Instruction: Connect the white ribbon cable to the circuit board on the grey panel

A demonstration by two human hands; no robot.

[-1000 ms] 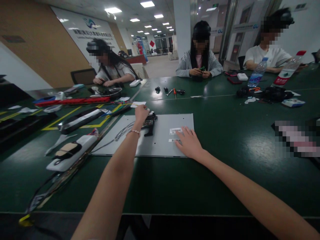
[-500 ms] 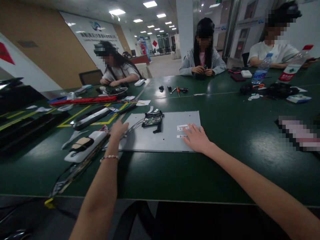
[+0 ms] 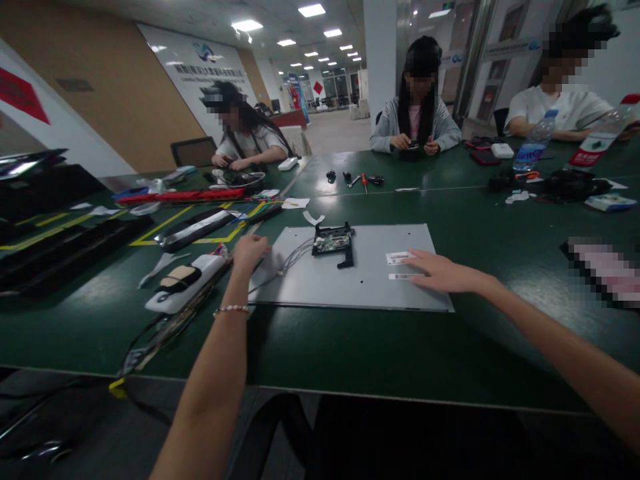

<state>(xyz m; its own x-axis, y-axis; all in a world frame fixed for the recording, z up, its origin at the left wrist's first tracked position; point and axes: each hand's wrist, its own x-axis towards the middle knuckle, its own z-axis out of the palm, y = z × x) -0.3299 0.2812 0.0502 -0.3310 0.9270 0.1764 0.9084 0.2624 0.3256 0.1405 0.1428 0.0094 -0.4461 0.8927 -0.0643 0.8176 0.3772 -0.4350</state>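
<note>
The left hand (image 3: pixel 253 252), with a pale beaded bracelet (image 3: pixel 233 309) at its wrist, is half curled at the left edge of a flat grey rectangular panel (image 3: pixel 320 287); whether its fingers grip that edge I cannot tell; the right hand (image 3: pixel 440 270) is unclenched, fingers extended over the panel's right side, its fingertips beside two white printed labels (image 3: pixel 397 258); whether it presses on the surface is unclear. The panel lies flat on the dark green worktop (image 3: pixel 375 347), between the hands; on its far half sits a green circuit board in a black plastic bracket (image 3: pixel 333 241), with thin grey cables (image 3: pixel 297 255) running toward the left hand; just beyond the panel lies a curved white strip (image 3: pixel 313 218); left of the left hand is a white oblong plastic piece (image 3: pixel 173 303); farther out are an orange-handled screwdriver (image 3: pixel 365 180) and a clear blue-capped bottle (image 3: pixel 536 141); three people sit across the worktop.
</note>
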